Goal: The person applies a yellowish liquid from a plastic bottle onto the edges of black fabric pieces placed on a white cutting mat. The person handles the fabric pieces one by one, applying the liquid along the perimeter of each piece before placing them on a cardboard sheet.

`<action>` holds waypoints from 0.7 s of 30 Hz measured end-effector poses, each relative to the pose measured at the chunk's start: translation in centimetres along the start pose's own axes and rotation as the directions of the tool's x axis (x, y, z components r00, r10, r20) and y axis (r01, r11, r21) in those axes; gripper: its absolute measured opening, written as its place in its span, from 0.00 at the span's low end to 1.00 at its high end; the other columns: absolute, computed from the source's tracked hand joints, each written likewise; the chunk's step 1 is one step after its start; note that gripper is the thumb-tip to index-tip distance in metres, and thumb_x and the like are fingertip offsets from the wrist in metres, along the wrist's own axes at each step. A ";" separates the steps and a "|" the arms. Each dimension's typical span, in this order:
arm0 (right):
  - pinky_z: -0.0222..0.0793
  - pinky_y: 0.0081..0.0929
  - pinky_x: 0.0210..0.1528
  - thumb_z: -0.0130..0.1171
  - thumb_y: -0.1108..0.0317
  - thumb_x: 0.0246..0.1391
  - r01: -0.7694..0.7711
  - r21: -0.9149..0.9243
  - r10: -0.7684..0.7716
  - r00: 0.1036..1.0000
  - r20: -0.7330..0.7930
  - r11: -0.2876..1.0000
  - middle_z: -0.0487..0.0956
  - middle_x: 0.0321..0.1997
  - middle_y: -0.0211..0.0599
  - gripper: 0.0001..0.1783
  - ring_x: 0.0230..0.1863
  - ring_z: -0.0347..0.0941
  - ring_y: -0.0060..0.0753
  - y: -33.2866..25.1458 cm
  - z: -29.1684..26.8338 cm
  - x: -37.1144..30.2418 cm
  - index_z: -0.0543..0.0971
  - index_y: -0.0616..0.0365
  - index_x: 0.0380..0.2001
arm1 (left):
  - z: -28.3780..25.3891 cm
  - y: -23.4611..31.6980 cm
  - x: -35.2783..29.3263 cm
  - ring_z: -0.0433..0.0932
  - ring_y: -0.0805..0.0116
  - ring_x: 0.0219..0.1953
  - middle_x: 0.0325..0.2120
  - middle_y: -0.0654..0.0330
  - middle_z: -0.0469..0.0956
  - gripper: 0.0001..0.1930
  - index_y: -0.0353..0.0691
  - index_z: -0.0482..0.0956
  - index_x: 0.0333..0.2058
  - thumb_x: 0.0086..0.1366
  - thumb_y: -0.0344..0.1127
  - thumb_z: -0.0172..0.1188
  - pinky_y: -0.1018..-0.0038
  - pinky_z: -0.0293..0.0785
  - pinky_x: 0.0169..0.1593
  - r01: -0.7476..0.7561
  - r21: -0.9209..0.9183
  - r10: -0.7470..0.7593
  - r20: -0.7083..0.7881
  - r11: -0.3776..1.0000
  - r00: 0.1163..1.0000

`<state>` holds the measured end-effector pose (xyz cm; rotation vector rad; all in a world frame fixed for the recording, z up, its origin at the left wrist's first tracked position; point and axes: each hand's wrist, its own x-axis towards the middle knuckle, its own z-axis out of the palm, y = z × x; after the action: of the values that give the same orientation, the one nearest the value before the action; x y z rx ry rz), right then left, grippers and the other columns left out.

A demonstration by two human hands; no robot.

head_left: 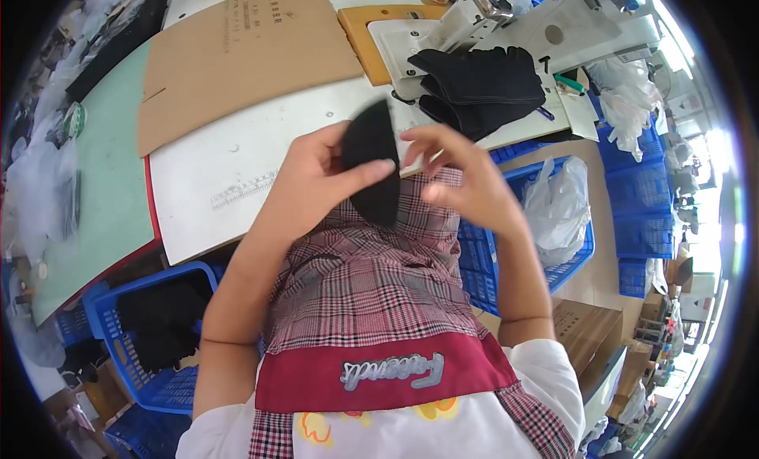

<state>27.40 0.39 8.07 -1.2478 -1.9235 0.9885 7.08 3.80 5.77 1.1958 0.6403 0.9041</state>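
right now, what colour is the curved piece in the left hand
The curved piece in the left hand is plain black, seen in the head view.

White bench [190, 182], slanting across the upper view; I make out a ruler-like scale [245, 190] on its bare stretch. Brown cardboard sheet [245, 64] lies flat over the far left part. To the right, a white sewing machine [455, 32] sits beside a yellow-brown board [360, 32]. Black folded cloth [490, 83] is heaped against the machine; I can't tell how much rests on its plate. Green-handled tool [569, 83] just right of that. Left: red-edged green surface [111, 190], adjoining.
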 end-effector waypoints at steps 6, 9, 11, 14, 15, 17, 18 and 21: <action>0.69 0.19 0.33 0.45 0.37 0.56 -0.242 0.598 0.062 0.950 0.306 0.764 0.77 0.34 0.42 0.39 0.31 0.72 0.24 5.0 6.7 -1.2 0.69 0.69 0.47 | 0.2 -3.8 -0.8 0.77 0.74 0.32 0.31 0.61 0.77 0.12 0.34 0.74 0.39 0.58 0.32 0.62 0.80 0.73 0.35 0.008 -0.106 -0.048 -0.379 0.994 0.924; 0.68 0.17 0.28 0.40 0.38 0.59 -0.386 0.606 0.169 0.907 0.385 0.695 0.78 0.31 0.42 0.36 0.27 0.71 0.22 4.1 6.9 -0.7 0.71 0.67 0.43 | -0.1 -5.6 -1.5 0.77 0.74 0.29 0.32 0.60 0.77 0.13 0.33 0.73 0.40 0.58 0.31 0.63 0.82 0.73 0.28 -0.022 -0.086 -0.017 -0.421 0.996 0.907; 0.67 0.16 0.26 0.41 0.40 0.59 -0.469 0.527 0.275 0.871 0.406 0.709 0.78 0.30 0.41 0.34 0.26 0.70 0.21 3.7 6.3 -0.6 0.74 0.65 0.39 | 0.5 -6.4 -1.5 0.77 0.75 0.29 0.32 0.59 0.77 0.13 0.33 0.73 0.40 0.58 0.31 0.63 0.83 0.73 0.28 -0.113 -0.143 0.045 -0.412 0.983 0.910; 0.66 0.17 0.28 0.45 0.44 0.58 -0.574 0.222 0.471 0.795 0.381 0.788 0.76 0.27 0.37 0.28 0.25 0.70 0.23 3.9 4.3 -1.1 0.76 0.63 0.33 | 1.3 -6.5 -1.5 0.73 0.74 0.39 0.37 0.58 0.75 0.17 0.33 0.69 0.45 0.59 0.30 0.61 0.78 0.71 0.43 -0.122 -0.184 0.046 -0.371 0.975 0.928; 0.66 0.19 0.31 0.46 0.47 0.57 -0.529 0.052 0.501 0.827 0.256 0.847 0.75 0.27 0.36 0.25 0.26 0.70 0.24 2.3 2.0 -1.5 0.75 0.62 0.33 | 1.0 -7.0 -1.1 0.72 0.74 0.41 0.38 0.58 0.74 0.18 0.33 0.67 0.46 0.59 0.30 0.61 0.78 0.70 0.46 -0.201 -0.139 0.133 -0.390 0.970 0.911; 0.67 0.23 0.37 0.49 0.52 0.55 -0.307 -0.228 0.246 0.934 -0.259 0.924 0.74 0.25 0.35 0.19 0.27 0.70 0.27 -2.1 -4.6 -4.1 0.73 0.60 0.31 | -1.3 -6.8 -0.9 0.71 0.75 0.40 0.39 0.61 0.73 0.19 0.35 0.66 0.48 0.61 0.32 0.59 0.79 0.68 0.46 -0.281 -0.012 0.243 -0.468 0.960 0.850; 0.67 0.25 0.40 0.50 0.55 0.54 -0.059 -0.292 -0.124 0.812 -0.570 0.955 0.73 0.25 0.34 0.16 0.28 0.71 0.29 -5.3 -8.0 -7.2 0.72 0.59 0.30 | -2.1 -6.0 -0.8 0.71 0.77 0.39 0.38 0.61 0.74 0.17 0.35 0.67 0.47 0.61 0.32 0.58 0.81 0.67 0.44 -0.277 0.039 0.259 -0.498 0.960 0.828; 0.67 0.31 0.48 0.53 0.63 0.52 0.818 -0.558 -0.670 -0.335 -0.662 0.142 0.70 0.23 0.31 0.09 0.29 0.72 0.34 -13.1 -12.7 -13.7 0.69 0.57 0.28 | -5.0 -4.6 -2.0 0.70 0.73 0.46 0.39 0.60 0.76 0.11 0.37 0.73 0.41 0.64 0.37 0.54 0.75 0.60 0.54 -0.197 0.241 0.304 -0.583 0.950 0.753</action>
<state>36.68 -12.74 24.30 0.0911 -1.1520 -0.3639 3.11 4.10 -0.11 1.1424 1.1146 1.5299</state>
